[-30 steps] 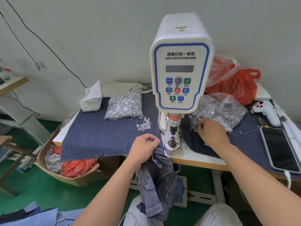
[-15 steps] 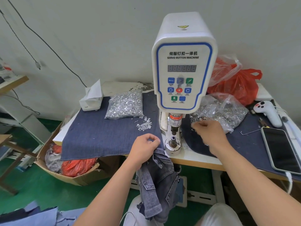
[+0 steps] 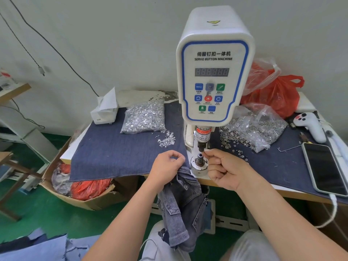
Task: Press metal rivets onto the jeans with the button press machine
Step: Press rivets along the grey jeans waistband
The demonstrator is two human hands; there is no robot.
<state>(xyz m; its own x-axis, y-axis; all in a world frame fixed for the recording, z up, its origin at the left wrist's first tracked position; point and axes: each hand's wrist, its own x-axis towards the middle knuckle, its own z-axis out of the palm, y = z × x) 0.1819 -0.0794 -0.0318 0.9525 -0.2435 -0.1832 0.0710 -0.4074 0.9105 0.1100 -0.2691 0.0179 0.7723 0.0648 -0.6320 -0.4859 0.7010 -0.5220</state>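
While the person sat facing the button press machine (image 3: 214, 72), the left hand (image 3: 167, 166) gripped the top edge of the jeans (image 3: 180, 206) with curled fingers at the front edge of the table (image 3: 293, 193), just at 9 o'clock of the lower die (image 3: 200, 160). Most of the jeans hung down from that grip over the table edge toward the person's lap. The right hand (image 3: 224, 169) was at 3 o'clock of the die, its thumb and forefinger pinching a small rivet (image 3: 203, 152) held just beside the top of the die, under the upper punch (image 3: 201, 146); the remaining fingers were curled into the palm. Whether the rivet touched the die could not be told.

On the blue denim cloth (image 3: 113, 155) covering the table, a clear bag of silver tacks (image 3: 145, 117) lay at 10 o'clock of the die, with a small loose heap of tacks (image 3: 167, 141) just in front of it. At 2 o'clock lay an open bag of ring-shaped rivets (image 3: 258, 129), several spilled onto the cloth near the right hand. Farther toward 3 o'clock were a white handheld controller (image 3: 310, 125) and a phone (image 3: 324, 168) lying face up with a cable plugged in. A red plastic bag (image 3: 275, 93) sat behind the machine at 1 o'clock, and a tissue box (image 3: 105, 112) at 10 o'clock. A cardboard box (image 3: 90, 200) stood on the green floor (image 3: 37, 219) at 8 o'clock.
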